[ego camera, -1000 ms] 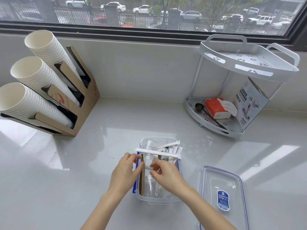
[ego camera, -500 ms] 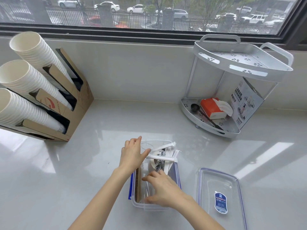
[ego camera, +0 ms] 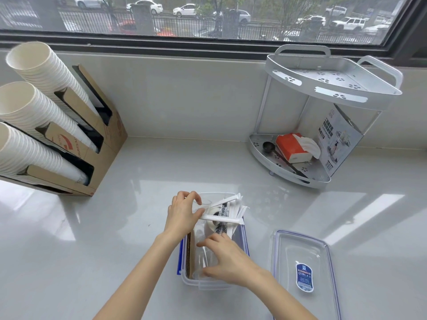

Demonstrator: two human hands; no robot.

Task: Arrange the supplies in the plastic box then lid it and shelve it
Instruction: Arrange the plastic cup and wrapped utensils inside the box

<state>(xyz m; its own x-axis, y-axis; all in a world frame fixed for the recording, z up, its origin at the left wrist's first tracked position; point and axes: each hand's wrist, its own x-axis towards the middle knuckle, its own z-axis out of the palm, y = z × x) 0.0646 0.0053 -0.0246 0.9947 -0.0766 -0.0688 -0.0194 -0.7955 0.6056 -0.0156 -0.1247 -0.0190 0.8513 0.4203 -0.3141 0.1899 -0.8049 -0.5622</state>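
A wrapped straw [ego camera: 221, 219] crosses the plastic box [ego camera: 213, 285], left hand [ego camera: 182, 213] grip on its end.

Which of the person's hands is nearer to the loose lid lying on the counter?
The right. The right hand is in the near end of the plastic box, beside the lid. The left hand is at the box's far left corner, farther away.

Both hands in plastic box [ego camera: 213, 284], lid [ego camera: 305, 269] beside, shelf rack [ego camera: 323, 88] behind

Left hand [ego camera: 182, 213] reaching forward, fingers curled, right hand [ego camera: 227, 259] palm down, fingers spread, forearms bare
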